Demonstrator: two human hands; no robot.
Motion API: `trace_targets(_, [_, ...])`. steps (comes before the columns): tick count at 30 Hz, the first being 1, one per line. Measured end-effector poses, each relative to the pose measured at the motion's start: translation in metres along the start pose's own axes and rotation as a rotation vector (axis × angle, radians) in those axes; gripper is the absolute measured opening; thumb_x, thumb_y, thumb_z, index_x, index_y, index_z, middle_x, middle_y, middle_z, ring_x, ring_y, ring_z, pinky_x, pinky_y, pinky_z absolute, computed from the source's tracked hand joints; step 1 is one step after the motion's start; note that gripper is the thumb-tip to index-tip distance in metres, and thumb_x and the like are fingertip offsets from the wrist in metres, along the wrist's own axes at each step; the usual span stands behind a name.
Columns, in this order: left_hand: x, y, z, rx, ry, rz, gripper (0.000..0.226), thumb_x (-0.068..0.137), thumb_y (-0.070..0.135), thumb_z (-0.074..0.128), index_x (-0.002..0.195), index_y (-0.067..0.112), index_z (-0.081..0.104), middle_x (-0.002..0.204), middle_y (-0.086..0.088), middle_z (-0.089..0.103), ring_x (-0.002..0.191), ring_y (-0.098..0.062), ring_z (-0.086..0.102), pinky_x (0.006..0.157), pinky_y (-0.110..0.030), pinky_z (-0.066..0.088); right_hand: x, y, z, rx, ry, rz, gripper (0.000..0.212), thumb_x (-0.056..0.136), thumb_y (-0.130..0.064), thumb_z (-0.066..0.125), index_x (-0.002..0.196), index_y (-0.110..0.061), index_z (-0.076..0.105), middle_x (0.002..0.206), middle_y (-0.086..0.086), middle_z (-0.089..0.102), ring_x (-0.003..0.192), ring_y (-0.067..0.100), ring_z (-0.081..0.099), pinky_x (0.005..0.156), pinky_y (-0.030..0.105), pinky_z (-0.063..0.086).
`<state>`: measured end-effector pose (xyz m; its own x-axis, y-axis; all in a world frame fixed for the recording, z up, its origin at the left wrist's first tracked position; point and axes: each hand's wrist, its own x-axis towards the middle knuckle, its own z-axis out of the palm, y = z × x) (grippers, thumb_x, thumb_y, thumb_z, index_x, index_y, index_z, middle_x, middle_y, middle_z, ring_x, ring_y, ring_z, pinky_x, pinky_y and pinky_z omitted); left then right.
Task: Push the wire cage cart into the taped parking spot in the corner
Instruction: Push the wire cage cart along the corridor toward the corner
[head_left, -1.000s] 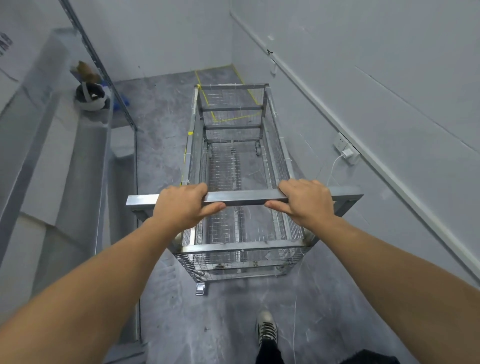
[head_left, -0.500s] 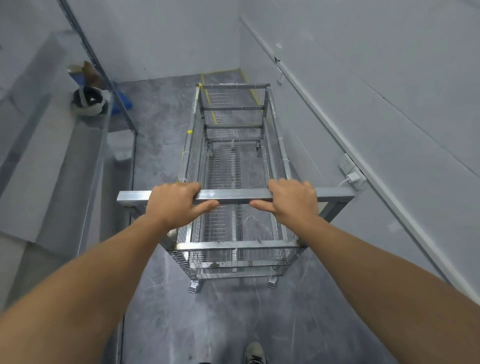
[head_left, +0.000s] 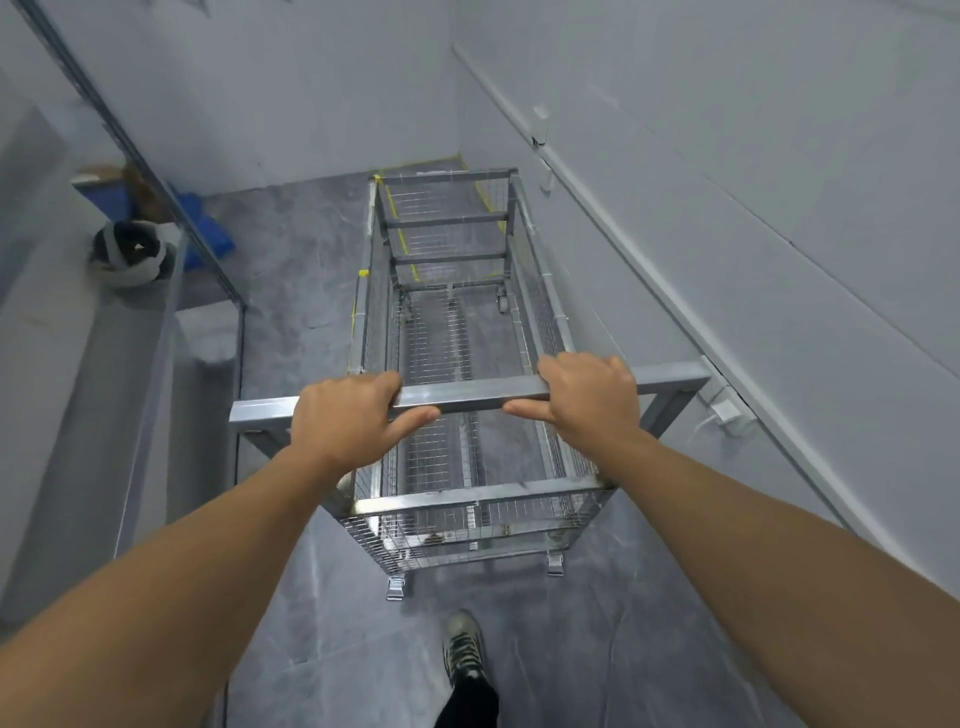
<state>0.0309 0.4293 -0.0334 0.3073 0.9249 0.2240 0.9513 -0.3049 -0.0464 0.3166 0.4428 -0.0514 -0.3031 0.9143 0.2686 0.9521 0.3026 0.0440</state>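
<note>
The wire cage cart (head_left: 550, 322) is a long, empty steel mesh cage on castors, pointing away from me toward the room's far right corner. Its square steel handle bar (head_left: 470, 393) crosses in front of me. My left hand (head_left: 345, 415) and my right hand (head_left: 589, 397) both grip that bar, thumbs underneath. Yellow tape (head_left: 402, 239) marking the parking spot shows on the grey floor through the cart's far end and along its left side. The cart's front end overlaps the taped area near the back wall.
The right wall (head_left: 727, 208) runs close along the cart, with a socket and plug (head_left: 724, 410) beside the handle's right end. At left stands a grey ledge (head_left: 78, 364) with a helmet (head_left: 130, 252) and a blue object (head_left: 205, 228) behind it. My shoe (head_left: 462, 649) is behind the cart.
The cart has rolled forward toward the corner, and its front end now covers more of the yellow tape. Both hands have kept their grip on the handle bar.
</note>
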Motion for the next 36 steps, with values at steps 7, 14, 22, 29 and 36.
trace_targets(7, [0.097, -0.031, 0.024, -0.011, -0.025, -0.01, 0.066, 0.078, 0.086, 0.02, 0.074, 0.025, 0.043, 0.067, 0.007, 0.058, 0.053, -0.017, 0.05, 0.048, -0.028, 0.037, 0.096, 0.035, 0.023, 0.072, -0.028, 0.009, 0.07, 0.075, -0.091, 0.023, 0.074, -0.023, 0.041, 0.068, -0.008, 0.046, 0.064, 0.02, 0.044, 0.067, 0.037, 0.028])
trace_targets(14, [0.177, -0.072, 0.044, -0.04, -0.021, 0.03, 0.063, 0.081, 0.084, 0.018, 0.078, 0.027, 0.043, 0.068, 0.011, 0.056, 0.055, -0.013, 0.052, 0.046, -0.025, 0.034, 0.181, 0.053, 0.048, 0.056, 0.013, -0.004, 0.06, 0.08, -0.087, 0.028, 0.074, -0.028, 0.038, 0.068, -0.012, 0.044, 0.062, 0.015, 0.043, 0.067, 0.036, 0.036])
trace_targets(22, [0.269, -0.117, 0.068, -0.058, -0.026, 0.025, 0.057, 0.083, 0.081, 0.026, 0.083, 0.029, 0.05, 0.072, 0.012, 0.057, 0.062, -0.012, 0.055, 0.047, -0.025, 0.028, 0.279, 0.073, 0.081, 0.101, 0.102, -0.077, 0.049, 0.084, -0.08, 0.038, 0.077, -0.032, 0.034, 0.07, -0.013, 0.039, 0.063, 0.017, 0.044, 0.063, 0.033, 0.027])
trace_targets(29, [0.364, -0.147, 0.088, -0.043, -0.054, -0.016, 0.053, 0.084, 0.078, 0.03, 0.079, 0.027, 0.043, 0.069, 0.012, 0.05, 0.058, -0.014, 0.05, 0.05, -0.028, 0.032, 0.376, 0.103, 0.109, 0.111, 0.126, -0.108, 0.056, 0.086, -0.079, 0.035, 0.079, -0.026, 0.053, 0.069, -0.011, 0.049, 0.065, 0.017, 0.049, 0.064, 0.033, 0.03])
trace_targets(36, [0.446, -0.163, 0.108, -0.014, -0.04, -0.015, 0.057, 0.083, 0.079, 0.026, 0.078, 0.025, 0.045, 0.068, 0.01, 0.051, 0.056, -0.013, 0.048, 0.048, -0.027, 0.027, 0.455, 0.142, 0.133, 0.115, 0.077, -0.13, 0.059, 0.085, -0.081, 0.031, 0.086, -0.027, 0.057, 0.076, -0.01, 0.057, 0.07, 0.017, 0.055, 0.066, 0.033, 0.031])
